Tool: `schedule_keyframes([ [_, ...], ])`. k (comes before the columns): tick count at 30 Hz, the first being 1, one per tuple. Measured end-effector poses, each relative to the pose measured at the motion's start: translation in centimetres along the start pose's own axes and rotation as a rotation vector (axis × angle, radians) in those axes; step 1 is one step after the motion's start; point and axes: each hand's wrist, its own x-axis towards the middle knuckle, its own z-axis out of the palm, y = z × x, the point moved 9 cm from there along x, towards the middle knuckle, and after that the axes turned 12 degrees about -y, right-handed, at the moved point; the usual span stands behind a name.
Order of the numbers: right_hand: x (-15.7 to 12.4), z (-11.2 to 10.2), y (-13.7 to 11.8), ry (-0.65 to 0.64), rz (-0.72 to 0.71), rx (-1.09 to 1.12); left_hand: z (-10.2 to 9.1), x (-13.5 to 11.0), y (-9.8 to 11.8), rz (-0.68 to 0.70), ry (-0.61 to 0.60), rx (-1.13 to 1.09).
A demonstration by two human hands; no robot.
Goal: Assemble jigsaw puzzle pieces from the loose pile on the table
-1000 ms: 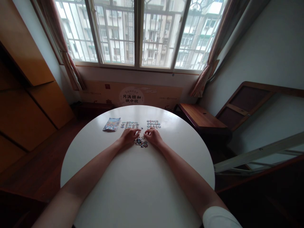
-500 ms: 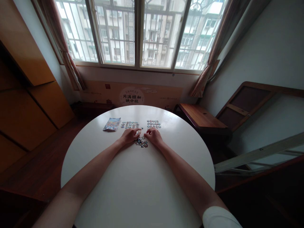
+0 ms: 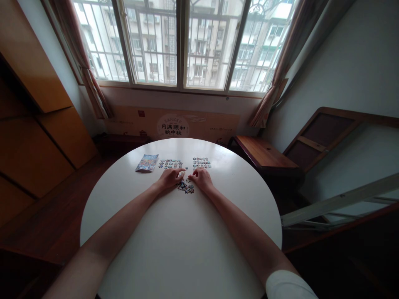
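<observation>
My left hand [image 3: 170, 177] rests over the middle of the white round table [image 3: 187, 241], thumb and forefinger curled around a pale jigsaw piece [image 3: 183, 172]. Just across from it, my right hand [image 3: 202, 179] has its fingers bent inward and closed; whatever is at their tips is too small to make out. Between and below both hands lies a loose pile of jigsaw pieces [image 3: 186, 187]. Beyond the left hand, pieces are laid out in rows [image 3: 171, 162], and a second set of rows [image 3: 202, 162] sits beyond the right hand.
A colourful picture sheet or packet [image 3: 146, 163] lies left of the rows. Past the table's far edge are a printed cardboard panel [image 3: 199, 120] and a barred window. A wooden side table [image 3: 264, 151] stands at the right, orange cabinets [image 3: 62, 141] at the left.
My right hand has shifted very slightly at the fingers. My left hand and the rows of pieces look the same.
</observation>
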Motion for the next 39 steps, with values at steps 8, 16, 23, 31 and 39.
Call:
schedule_keyframes([
  [8,0.08,0.10,-0.25,0.000,-0.083,0.039,-0.05,0.00,0.11,-0.001,-0.007,0.007],
  [16,-0.16,-0.14,-0.09,0.047,-0.036,-0.008,0.00,-0.02,0.04,-0.006,-0.009,0.022],
  [23,-0.33,-0.21,-0.02,0.006,0.033,-0.067,-0.04,-0.05,0.11,-0.004,-0.006,0.018],
  [31,0.11,0.16,0.34,-0.015,0.017,-0.017,-0.18,-0.15,0.19,-0.008,-0.013,0.017],
  [39,-0.04,0.12,-0.02,-0.006,-0.018,-0.026,-0.32,-0.20,0.29,-0.012,-0.016,0.007],
])
